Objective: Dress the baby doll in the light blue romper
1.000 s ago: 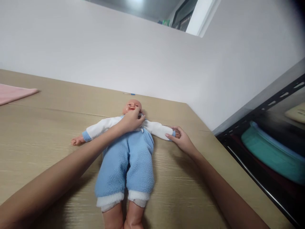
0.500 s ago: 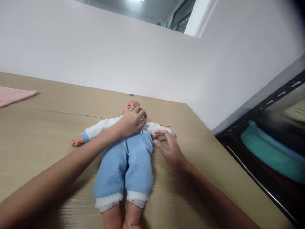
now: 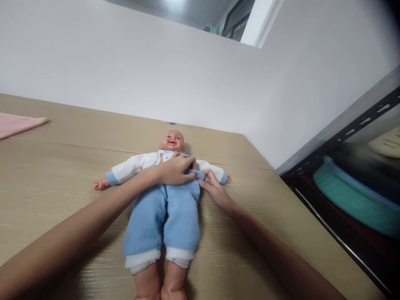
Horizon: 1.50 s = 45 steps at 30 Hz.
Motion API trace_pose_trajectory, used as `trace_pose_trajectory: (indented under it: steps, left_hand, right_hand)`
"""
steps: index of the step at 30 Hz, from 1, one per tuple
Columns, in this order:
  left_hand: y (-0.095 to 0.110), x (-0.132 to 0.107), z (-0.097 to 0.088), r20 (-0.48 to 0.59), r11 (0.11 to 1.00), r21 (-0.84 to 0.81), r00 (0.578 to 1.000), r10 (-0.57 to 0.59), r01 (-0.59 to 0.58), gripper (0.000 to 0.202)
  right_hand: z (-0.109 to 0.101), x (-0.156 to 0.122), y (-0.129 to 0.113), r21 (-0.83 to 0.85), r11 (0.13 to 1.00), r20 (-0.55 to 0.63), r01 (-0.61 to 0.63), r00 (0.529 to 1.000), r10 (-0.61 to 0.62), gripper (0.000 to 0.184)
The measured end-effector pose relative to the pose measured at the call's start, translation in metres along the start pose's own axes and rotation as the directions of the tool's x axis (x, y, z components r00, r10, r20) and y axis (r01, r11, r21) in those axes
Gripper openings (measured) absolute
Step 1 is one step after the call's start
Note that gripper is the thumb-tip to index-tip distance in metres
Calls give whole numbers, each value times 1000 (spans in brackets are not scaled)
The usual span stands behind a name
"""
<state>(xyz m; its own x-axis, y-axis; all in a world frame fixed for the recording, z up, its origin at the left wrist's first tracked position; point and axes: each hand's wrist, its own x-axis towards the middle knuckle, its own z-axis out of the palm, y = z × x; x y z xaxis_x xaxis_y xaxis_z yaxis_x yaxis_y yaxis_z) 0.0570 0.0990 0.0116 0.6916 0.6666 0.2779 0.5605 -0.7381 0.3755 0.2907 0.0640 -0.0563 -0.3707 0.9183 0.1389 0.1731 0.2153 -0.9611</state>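
Observation:
A baby doll [image 3: 165, 208] lies on its back on the wooden table [image 3: 56, 175], head away from me, arms spread. It wears a white top with blue cuffs and fluffy blue trousers. My left hand [image 3: 176, 170] rests on the doll's chest with its fingers curled over the upper edge of the blue outfit. My right hand [image 3: 212, 189] is at the doll's side by its outstretched arm and pinches the same blue edge [image 3: 200, 175]. The two hands almost touch.
A pink cloth [image 3: 18, 124] lies at the table's far left. A white wall [image 3: 156, 75] runs behind the table. To the right stands a dark metal shelf [image 3: 350, 137] holding a teal bundle [image 3: 356, 196]. A small blue object [image 3: 171, 123] lies by the wall.
My left hand slid from the doll's chin down onto its chest. My right hand left the doll's wrist and moved inward to the blue edge of the outfit.

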Motion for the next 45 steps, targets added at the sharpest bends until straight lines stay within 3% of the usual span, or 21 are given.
trace_pose_trajectory:
  steps: [3, 5, 7, 9, 11, 13, 16, 18, 21, 23, 27, 30, 33, 36, 41, 45]
  left_hand:
    - [-1, 4, 9, -40, 995, -44, 995, -96, 94, 19]
    - [-2, 5, 12, -63, 991, -38, 989, -131, 129, 23]
    - [-4, 5, 12, -81, 993, -6, 990, -117, 117, 25]
    - [-4, 6, 10, -97, 996, 46, 993, -67, 72, 27]
    - [-4, 9, 7, -108, 995, 97, 994, -25, 36, 28]
    - [-2, 13, 6, -113, 991, 131, 994, -8, 23, 29]
    - [2, 20, 10, -90, 993, 119, 996, -10, 21, 40]
    - [4, 21, 16, -76, 995, 98, 997, -18, 25, 53]
    - [5, 18, 26, -106, 994, 98, 994, -30, 40, 66]
    - [5, 14, 29, -144, 993, 103, 989, -36, 51, 64]
    - [3, 7, 27, -209, 999, 34, 977, -28, 36, 48]
    - [1, 4, 22, -290, 997, -65, 955, -54, 36, 41]
    - [-2, 0, 18, -365, 975, -221, 924, -117, 36, 39]
    - [-6, -5, 15, -424, 913, -408, 885, -190, 1, 50]
    - [-20, -12, 9, -470, 751, -660, 772, -428, 14, 59]
    - [-30, -22, 1, -481, 605, -793, 679, -555, -68, 56]
  right_hand:
    - [2, -3, 3, -88, 996, -52, 11, 999, -15, 36]
    - [1, -8, 1, -261, 964, -101, 57, 991, -86, 28]
    - [-6, -13, -3, -509, 852, -130, 121, 968, -216, 24]
    - [-18, -16, -6, -715, 679, -112, 165, 932, -345, 29]
    - [-36, -16, -6, -828, 533, -75, 175, 907, -414, 42]
    - [-56, -14, -2, -863, 478, -54, 164, 910, -411, 61]
    - [-77, -10, 4, -833, 542, -86, 111, 942, -325, 73]
    - [-80, -9, 1, -737, 673, -146, 62, 958, -248, 67]
    - [-62, -13, -16, -399, 917, -267, 9, 956, -126, 58]
    - [-43, -18, -31, -219, 975, -279, 29, 956, -91, 60]
    - [-13, -29, -45, -223, 966, -173, 129, 970, -170, 72]
    - [-13, -30, -30, -269, 948, -184, 169, 958, -222, 83]
    - [-20, -24, -8, -342, 934, -155, 104, 974, -165, 66]
    - [-19, -20, 4, -368, 924, -41, 102, 991, -126, 47]
    - [12, -15, -10, -24, 999, 109, 22, 994, -19, 37]
    - [39, -2, -26, 253, 963, 125, -93, 990, 62, 38]
